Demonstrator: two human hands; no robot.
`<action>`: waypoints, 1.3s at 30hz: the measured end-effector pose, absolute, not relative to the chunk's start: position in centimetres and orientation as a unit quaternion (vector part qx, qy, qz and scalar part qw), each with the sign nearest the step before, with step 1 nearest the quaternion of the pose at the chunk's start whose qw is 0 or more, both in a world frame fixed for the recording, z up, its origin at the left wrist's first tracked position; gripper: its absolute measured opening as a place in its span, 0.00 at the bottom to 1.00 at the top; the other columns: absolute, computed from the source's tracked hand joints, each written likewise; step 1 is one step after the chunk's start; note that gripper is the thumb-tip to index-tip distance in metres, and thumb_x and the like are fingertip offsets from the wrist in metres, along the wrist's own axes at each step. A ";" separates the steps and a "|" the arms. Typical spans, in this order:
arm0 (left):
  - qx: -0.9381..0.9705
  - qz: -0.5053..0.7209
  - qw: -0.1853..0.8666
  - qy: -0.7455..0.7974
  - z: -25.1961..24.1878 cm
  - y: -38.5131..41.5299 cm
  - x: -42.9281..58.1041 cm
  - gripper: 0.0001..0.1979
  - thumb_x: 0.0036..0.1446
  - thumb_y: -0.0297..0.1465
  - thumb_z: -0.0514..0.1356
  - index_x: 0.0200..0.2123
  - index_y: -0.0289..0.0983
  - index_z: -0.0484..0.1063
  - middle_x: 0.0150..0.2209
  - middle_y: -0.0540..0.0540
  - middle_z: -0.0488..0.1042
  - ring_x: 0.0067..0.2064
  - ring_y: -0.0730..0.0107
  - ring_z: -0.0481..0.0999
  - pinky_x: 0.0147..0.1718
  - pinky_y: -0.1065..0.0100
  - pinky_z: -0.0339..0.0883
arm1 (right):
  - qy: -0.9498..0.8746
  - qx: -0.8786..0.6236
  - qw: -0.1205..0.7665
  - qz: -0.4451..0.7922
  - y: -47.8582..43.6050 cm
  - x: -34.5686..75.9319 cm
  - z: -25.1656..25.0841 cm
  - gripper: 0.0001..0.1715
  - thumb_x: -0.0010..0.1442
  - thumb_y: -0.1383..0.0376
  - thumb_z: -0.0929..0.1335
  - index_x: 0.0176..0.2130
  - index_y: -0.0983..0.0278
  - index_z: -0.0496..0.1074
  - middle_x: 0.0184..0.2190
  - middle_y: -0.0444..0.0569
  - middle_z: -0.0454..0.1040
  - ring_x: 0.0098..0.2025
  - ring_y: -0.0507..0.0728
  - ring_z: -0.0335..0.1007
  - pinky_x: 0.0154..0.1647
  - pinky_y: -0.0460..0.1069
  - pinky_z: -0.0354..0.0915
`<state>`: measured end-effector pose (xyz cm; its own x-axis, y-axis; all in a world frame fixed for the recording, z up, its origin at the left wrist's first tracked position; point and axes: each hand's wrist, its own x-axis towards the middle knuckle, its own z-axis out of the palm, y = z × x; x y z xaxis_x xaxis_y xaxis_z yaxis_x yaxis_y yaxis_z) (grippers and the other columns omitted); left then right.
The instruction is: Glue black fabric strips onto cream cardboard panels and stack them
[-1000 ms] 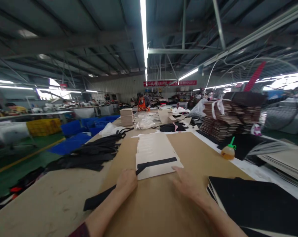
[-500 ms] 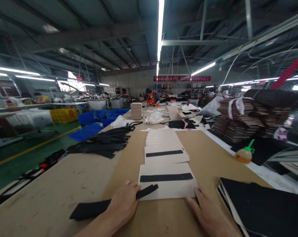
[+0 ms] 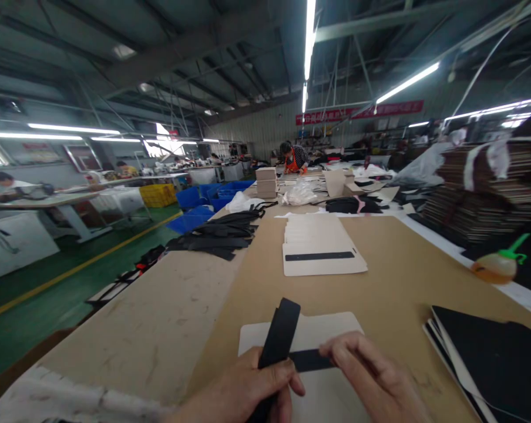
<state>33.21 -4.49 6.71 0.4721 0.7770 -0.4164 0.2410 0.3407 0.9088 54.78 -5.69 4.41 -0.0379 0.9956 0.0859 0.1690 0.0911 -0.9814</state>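
My left hand [image 3: 265, 379] is closed around a bundle of black strips [image 3: 283, 329], which stands tilted up above the fist. A single flat black strip [image 3: 308, 360] runs from beside that hand to my right hand [image 3: 366, 367], whose thumb and fingers pinch its right end. Beneath both hands lies an off-white board [image 3: 336, 322] with rounded corners, partly covered by them. Farther up the table is an overlapping row of similar boards [image 3: 316, 232]; the nearest one carries a black strip [image 3: 319, 256] across it.
At right lie black sheets with pale boards [image 3: 490, 352]. Beyond them are a bottle of amber liquid with a green spout [image 3: 497, 267] and tall brown stacks [image 3: 481, 200]. Black strips [image 3: 217, 235] lie heaped at the left table edge. A person in orange [image 3: 297, 158] bends over the far end.
The board that was between my hands now lies on the row ahead, and another is under my hands. The strip bundle has swung upright in my left hand; my right hand now pinches a strip.
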 end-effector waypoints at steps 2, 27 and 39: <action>0.571 0.173 0.650 0.471 6.0 -4.6 34.0 0.31 0.50 0.58 0.56 0.35 0.34 0.73 0.20 0.48 0.73 0.20 0.73 0.67 0.22 0.72 0.59 | -0.535 -0.487 0.484 0.492 -5.1 53.1 4.8 0.28 0.61 0.45 0.65 0.52 0.58 0.74 0.47 0.51 0.79 0.47 0.59 0.76 0.50 0.50 0.70; 0.504 0.194 0.685 0.489 3.2 -4.8 37.1 0.22 0.57 0.50 0.55 0.35 0.35 0.71 0.20 0.48 0.73 0.21 0.72 0.69 0.23 0.72 0.61 | -0.561 -0.482 0.591 0.321 -5.4 53.2 1.9 0.22 0.60 0.51 0.68 0.49 0.57 0.76 0.59 0.54 0.68 0.59 0.63 0.66 0.55 0.53 0.69; 0.614 0.093 0.608 0.495 6.6 -7.2 33.7 0.14 0.54 0.42 0.60 0.25 0.39 0.70 0.21 0.54 0.65 0.23 0.73 0.61 0.23 0.71 0.55 | -0.325 -0.388 0.635 0.584 -5.8 54.5 3.2 0.16 0.55 0.50 0.72 0.35 0.58 0.73 0.32 0.49 0.77 0.33 0.60 0.76 0.32 0.53 0.74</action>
<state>33.66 -7.16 6.61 0.4921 0.7207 -0.4884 0.4952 0.2297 0.8379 54.47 -5.84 3.23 0.1074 0.9934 -0.0399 -0.4897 0.0179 -0.8717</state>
